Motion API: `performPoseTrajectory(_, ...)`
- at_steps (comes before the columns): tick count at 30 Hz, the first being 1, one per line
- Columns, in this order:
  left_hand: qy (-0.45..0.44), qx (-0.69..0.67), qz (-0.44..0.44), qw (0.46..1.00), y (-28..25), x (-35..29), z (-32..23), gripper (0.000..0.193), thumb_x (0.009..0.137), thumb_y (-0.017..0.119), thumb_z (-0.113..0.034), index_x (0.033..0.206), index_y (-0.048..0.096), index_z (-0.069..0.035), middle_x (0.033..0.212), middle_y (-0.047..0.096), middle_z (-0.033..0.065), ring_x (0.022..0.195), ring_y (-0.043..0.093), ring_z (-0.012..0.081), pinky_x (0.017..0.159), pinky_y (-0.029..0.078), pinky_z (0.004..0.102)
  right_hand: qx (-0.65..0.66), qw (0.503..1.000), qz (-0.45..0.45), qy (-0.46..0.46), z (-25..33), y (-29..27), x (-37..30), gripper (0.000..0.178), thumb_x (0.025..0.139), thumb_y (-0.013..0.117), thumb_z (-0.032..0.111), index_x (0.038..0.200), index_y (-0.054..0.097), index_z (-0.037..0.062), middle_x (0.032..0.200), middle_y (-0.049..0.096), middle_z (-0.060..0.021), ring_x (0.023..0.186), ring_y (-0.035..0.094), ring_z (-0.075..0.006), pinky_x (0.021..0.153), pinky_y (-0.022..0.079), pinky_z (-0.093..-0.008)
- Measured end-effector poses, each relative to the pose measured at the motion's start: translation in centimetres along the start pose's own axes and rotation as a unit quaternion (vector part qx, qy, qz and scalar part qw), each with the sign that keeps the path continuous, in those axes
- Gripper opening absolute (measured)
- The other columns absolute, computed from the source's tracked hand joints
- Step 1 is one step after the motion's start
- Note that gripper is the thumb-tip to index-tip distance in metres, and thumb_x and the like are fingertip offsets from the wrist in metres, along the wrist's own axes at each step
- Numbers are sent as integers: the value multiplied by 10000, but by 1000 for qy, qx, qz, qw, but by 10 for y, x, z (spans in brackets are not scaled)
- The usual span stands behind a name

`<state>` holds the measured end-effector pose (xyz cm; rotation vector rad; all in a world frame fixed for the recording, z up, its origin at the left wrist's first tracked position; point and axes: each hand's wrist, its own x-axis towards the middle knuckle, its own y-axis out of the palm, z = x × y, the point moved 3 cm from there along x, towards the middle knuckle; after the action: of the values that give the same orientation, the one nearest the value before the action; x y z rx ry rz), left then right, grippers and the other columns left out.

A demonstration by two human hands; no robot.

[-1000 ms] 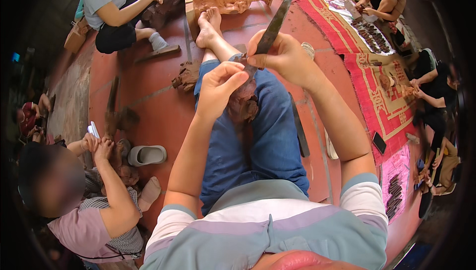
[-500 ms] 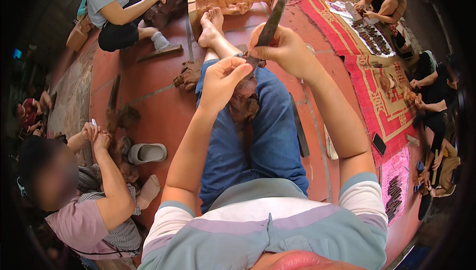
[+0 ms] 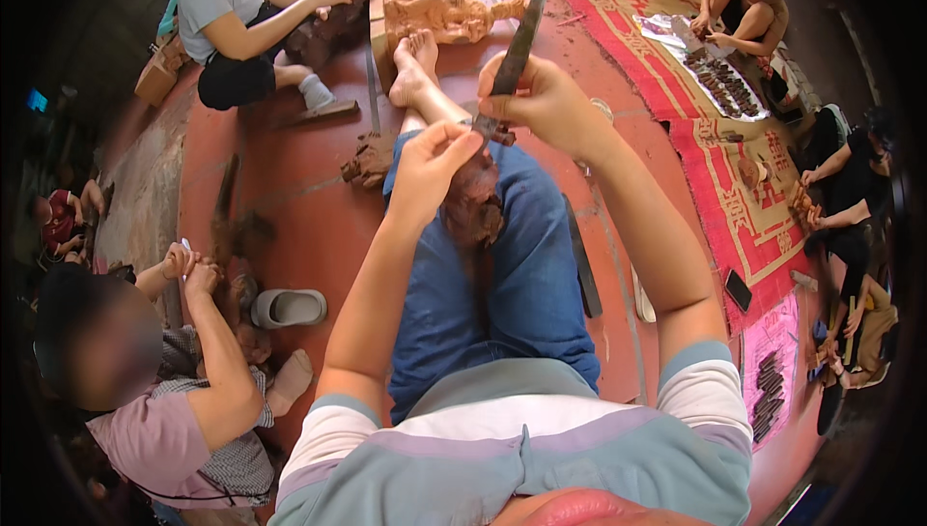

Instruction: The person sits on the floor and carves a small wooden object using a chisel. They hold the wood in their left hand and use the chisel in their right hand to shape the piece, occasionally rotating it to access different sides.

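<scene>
My right hand (image 3: 546, 106) is closed round a long, flat, dark bar (image 3: 521, 38), like a file, which rises tilted above the fingers. My left hand (image 3: 432, 159) is closed in a pinch beside it, over the upper end of a reddish-brown wood carving (image 3: 475, 207). What the left fingertips hold is too small to make out. The carving lies between my jeans-clad thighs, and its upper part is partly hidden by my hands. A small dark knob of wood (image 3: 497, 132) shows just below the right fingers.
A large carved wooden figure (image 3: 435, 19) lies beyond my feet. Another wood piece (image 3: 369, 161) sits left of my knee. A dark bar (image 3: 582, 255) lies along my right thigh. A red patterned mat (image 3: 695, 164) with a phone (image 3: 738, 289) is at right. People sit around working.
The bar has swung a little more upright and shifted left, and its lower end no longer reaches down to my left fingers. My right hand has lowered and moved slightly left.
</scene>
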<state>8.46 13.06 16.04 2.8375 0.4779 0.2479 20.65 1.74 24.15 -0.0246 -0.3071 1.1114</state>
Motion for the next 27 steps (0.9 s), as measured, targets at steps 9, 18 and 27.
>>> performPoseTrajectory(9,7,-17,-30,999,7,4,-6,121,906,639,-79,993,641,5,828,632,-14,770,573,45,705,445,175,42,999,1,33,-2,-1,-3,122,838,682,16,896,575,27,825,559,-10,739,547,-102,654,457,-261)
performPoseTrajectory(18,43,90,-65,993,8,3,-4,113,893,665,-99,930,661,8,843,637,-4,779,563,42,713,449,184,91,996,14,-20,-5,-2,-14,96,834,663,1,892,593,31,876,584,1,799,547,-85,722,455,-255)
performPoseTrajectory(27,58,102,-35,992,7,-7,-7,86,868,676,-49,937,675,1,837,626,-37,766,541,28,708,438,186,67,996,-8,-57,-3,-1,-21,92,843,655,-15,897,596,29,855,581,1,840,560,-93,775,461,-262)
